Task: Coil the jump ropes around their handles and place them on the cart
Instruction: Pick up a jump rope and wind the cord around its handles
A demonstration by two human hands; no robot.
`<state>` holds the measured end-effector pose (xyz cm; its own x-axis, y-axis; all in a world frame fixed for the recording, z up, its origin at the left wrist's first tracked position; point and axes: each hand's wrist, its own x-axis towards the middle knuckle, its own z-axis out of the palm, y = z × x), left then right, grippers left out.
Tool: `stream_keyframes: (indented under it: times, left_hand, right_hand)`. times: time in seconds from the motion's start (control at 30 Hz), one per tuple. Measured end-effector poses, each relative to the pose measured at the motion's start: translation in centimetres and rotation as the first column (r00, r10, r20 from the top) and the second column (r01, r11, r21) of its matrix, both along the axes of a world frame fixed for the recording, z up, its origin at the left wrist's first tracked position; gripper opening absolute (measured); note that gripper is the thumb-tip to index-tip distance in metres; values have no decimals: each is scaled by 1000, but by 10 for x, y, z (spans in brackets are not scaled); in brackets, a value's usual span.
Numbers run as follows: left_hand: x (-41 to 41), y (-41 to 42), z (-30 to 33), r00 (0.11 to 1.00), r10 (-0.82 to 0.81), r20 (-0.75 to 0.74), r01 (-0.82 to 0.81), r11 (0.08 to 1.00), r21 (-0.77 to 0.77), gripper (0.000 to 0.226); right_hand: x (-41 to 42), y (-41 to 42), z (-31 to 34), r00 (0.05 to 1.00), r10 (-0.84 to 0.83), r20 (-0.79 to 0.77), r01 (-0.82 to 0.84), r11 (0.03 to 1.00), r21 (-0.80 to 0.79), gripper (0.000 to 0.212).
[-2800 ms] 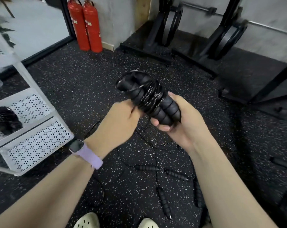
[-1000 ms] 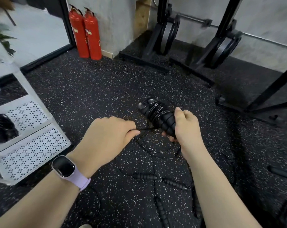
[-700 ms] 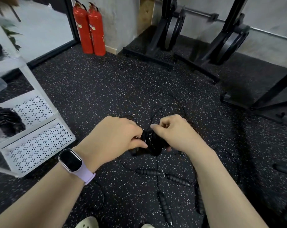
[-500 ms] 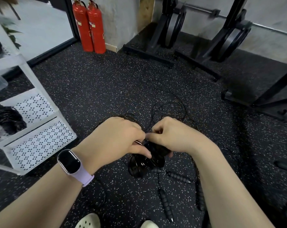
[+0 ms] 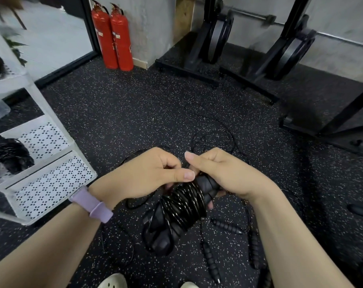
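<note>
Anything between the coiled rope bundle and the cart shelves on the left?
Nothing visible. The coiled jump rope is held by both hands, left hand and right hand; only bare floor lies toward the cart.

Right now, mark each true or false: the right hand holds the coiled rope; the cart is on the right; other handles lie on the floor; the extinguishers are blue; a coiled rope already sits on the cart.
1. The right hand holds the coiled rope. True.
2. The cart is on the right. False: it stands at the left.
3. Other handles lie on the floor. True.
4. The extinguishers are blue. False: they are red.
5. A coiled rope already sits on the cart. True: a bundle lies on a shelf.
</note>
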<state>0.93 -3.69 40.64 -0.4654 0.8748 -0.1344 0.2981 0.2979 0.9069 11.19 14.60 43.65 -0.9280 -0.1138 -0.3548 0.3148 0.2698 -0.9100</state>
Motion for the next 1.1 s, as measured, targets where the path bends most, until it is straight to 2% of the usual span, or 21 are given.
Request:
stream_keyframes:
  times: [0.1,0.2,0.27,0.33,0.47,0.6,0.63,0.73,0.8,0.87,0.97,1.1]
  left_hand:
    - [2,2,3,993,-66,95,63,997,34,65]
    - [5,3,7,986,-98,137,88,993,79,79]
    - [5,3,11,984,-93,149,80,993,91,81]
    - [4,2,15,987,-83,140,73,994,77,80]
    - [5,2,19,991,-71,117,67,997,45,44]
    - [8,0,21,998,-22,67,20,999,25,40]
    - [8,0,21,998,4,67,-7,999,34,39]
    - [8,1,21,994,61,95,-67,996,65,45]
    - [10,3,22,989,65,134,-75,995,67,46]
    - [13,5,22,988,54,142,-60,997,44,39]
    - [17,6,21,991,48,125,-52,998,33,35]
    - [16,3,28,992,103,70,-105,994,25,30]
  right_hand:
    - [4,1,5,999,28,-24,-31,993,-114,48]
    - [6,1,5,998,43,-54,-53,981,-186,45]
    - [5,5,1,997,23,-68,-37,977,-208,42]
    - [5,8,-1,998,28,-60,-42,971,-236,50]
    - [7,10,0,997,22,-78,-43,961,-274,26]
    - [6,10,-2,995,-31,-90,4,958,-287,18]
    - [5,8,-2,994,-42,-99,11,955,-296,23]
    - [1,8,-11,990,-121,-75,83,918,-389,72]
    - [0,8,-12,972,-218,-83,166,896,-413,84]
    - [0,7,-11,946,-307,-104,240,880,-409,76]
    - [-1,5,-8,926,-351,-136,256,851,-458,63]
    - [-2,1,-7,923,-348,-163,239,852,-465,62]
